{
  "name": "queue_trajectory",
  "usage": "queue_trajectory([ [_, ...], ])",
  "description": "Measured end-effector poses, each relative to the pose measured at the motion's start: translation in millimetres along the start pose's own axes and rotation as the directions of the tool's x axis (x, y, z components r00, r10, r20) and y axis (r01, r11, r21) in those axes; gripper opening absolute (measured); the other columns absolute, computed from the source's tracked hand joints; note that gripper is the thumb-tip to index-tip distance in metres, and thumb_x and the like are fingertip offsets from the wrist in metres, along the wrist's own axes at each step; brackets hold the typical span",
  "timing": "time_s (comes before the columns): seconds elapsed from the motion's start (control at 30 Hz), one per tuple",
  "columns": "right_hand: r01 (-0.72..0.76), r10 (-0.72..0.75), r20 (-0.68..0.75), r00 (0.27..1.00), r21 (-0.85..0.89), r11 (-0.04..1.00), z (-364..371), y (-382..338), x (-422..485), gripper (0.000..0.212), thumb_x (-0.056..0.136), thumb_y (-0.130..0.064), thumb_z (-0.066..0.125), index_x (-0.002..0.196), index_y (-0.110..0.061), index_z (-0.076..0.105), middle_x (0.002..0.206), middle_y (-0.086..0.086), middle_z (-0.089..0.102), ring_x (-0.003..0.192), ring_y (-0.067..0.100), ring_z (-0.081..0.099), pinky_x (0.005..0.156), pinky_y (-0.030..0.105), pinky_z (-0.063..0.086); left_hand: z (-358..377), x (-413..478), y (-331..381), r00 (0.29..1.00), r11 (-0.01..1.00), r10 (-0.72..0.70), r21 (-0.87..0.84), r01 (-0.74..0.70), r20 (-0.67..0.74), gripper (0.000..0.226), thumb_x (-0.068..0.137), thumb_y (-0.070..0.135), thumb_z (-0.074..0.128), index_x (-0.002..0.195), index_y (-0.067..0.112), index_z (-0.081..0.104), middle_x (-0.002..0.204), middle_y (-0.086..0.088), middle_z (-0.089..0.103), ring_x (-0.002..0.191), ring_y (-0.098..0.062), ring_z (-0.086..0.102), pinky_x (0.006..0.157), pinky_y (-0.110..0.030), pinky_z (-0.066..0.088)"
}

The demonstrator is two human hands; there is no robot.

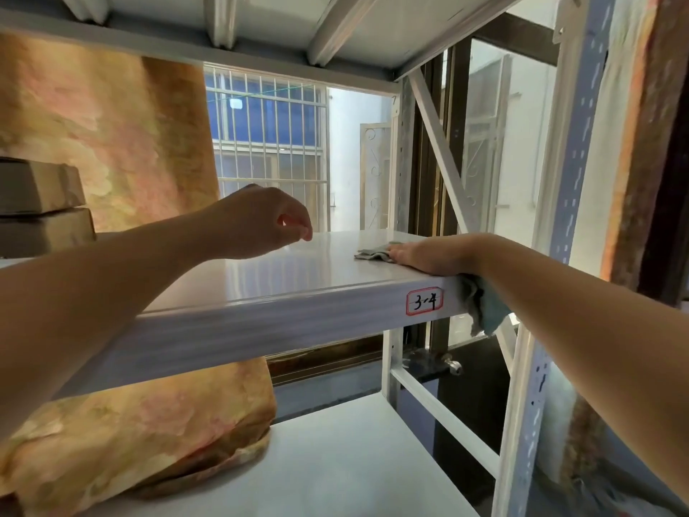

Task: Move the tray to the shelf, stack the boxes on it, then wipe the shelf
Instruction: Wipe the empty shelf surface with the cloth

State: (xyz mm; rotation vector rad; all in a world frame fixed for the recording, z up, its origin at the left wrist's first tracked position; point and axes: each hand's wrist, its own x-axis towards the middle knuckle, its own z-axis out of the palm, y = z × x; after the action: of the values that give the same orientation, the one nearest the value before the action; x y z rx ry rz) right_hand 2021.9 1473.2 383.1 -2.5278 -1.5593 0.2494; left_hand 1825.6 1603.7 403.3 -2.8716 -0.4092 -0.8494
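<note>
Wipe step underway, boxes (41, 207) already stacked at left edge.
Our right hand (417, 255) presses flat on a grey rag (373, 253) mid-right on the shelf (283, 270); left hand (257, 222) hovers loosely curled, empty. Tray probably under the boxes, can't confirm. Shelf label (425, 301) reads "3-4".

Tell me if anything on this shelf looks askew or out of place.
Little stands out. The cloth under the right hand droops over the shelf's front edge. The two stacked boxes at far left sit slightly offset. The left hand hovers empty.
</note>
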Motion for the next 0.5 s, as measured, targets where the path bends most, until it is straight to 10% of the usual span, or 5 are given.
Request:
queue_trajectory([
  [0.33, 0.326, -0.321, 0.064, 0.945, -0.074, 0.943, 17.0, -86.4, 1.2, 0.050, 0.104, -0.037, 0.015, 0.151, -0.021, 0.018, 0.158, 0.001, 0.020, 0.145, 0.018, 0.019, 0.116, 0.033, 0.010, -11.4, -3.4, -4.9, 0.993, 0.992, -0.094, -0.093, 0.087, -0.074, 0.019, 0.092, 0.018, 0.056, 0.100, 0.014, 0.073, 0.092, 0.009, 0.063, 0.080, -0.013, 0.061, 0.064, -0.008, 0.038],
  [0.5, 0.465, -0.461, 0.066, 0.885, -0.088, 0.881, 27.4, -125.7, 2.2, 0.050, 0.105, -0.034, 0.015, 0.151, -0.016, 0.019, 0.159, 0.003, 0.017, 0.146, 0.017, 0.016, 0.115, 0.028, 0.009, -17.6, -10.7, -7.6, 0.991, 0.984, -0.126, -0.122, 0.129, 0.036, 0.017, 0.092, 0.022, 0.056, 0.095, 0.021, 0.073, 0.093, 0.005, 0.071, 0.089, -0.031, 0.067, 0.084, -0.043, 0.055],
])
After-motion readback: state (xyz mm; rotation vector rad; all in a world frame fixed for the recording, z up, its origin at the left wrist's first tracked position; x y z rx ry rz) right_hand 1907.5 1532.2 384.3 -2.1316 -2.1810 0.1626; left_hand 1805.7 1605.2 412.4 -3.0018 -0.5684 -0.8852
